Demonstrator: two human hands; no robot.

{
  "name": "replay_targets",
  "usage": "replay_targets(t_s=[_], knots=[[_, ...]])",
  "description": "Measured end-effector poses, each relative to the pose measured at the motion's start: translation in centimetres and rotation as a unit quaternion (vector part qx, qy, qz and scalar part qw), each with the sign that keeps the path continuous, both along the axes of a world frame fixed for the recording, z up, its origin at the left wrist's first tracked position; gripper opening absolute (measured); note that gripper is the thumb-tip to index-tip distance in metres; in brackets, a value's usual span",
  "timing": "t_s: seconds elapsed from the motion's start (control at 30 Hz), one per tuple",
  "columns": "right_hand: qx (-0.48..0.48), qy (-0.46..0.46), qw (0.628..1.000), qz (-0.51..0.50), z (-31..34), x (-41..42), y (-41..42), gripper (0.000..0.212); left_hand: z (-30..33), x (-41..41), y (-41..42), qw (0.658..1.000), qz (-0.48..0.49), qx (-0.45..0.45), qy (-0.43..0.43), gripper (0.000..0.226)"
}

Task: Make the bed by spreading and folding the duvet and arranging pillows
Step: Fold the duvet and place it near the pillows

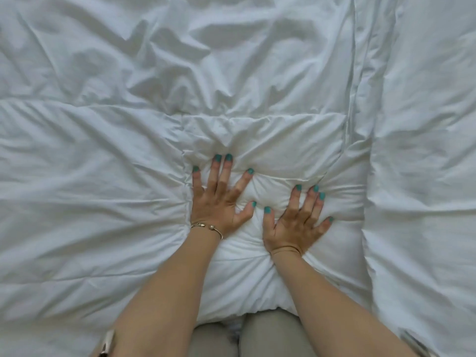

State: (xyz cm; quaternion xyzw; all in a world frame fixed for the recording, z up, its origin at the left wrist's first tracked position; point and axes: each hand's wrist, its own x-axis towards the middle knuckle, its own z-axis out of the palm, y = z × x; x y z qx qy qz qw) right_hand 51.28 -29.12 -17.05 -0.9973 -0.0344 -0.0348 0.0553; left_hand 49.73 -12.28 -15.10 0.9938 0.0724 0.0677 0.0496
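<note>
Both my hands, left (219, 199) and right (296, 225), press flat, fingers spread, into the soft, light duvet (90, 176); I'd grip its edge.

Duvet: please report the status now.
Both hands, left and right, open, pressing flat. Duvet folded, still wrinkled. Nothing in the way.
</note>
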Motion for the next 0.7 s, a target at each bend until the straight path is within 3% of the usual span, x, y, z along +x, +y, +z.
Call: replay_targets(t_s=[0.17, 0.7], knots=[[0.009, 0.004, 1.000, -0.001, -0.4, -0.3, -0.1, 0.070, 0.0, 0.2, -0.1, 1.000, 0.004, -0.004, -0.016, 0.067], [0.003, 0.061, 0.998, 0.001, 0.6, 0.0, -0.2, 0.071, 1.4, 0.2, 0.0, 0.993, 0.004, -0.025, 0.114, 0.070]])
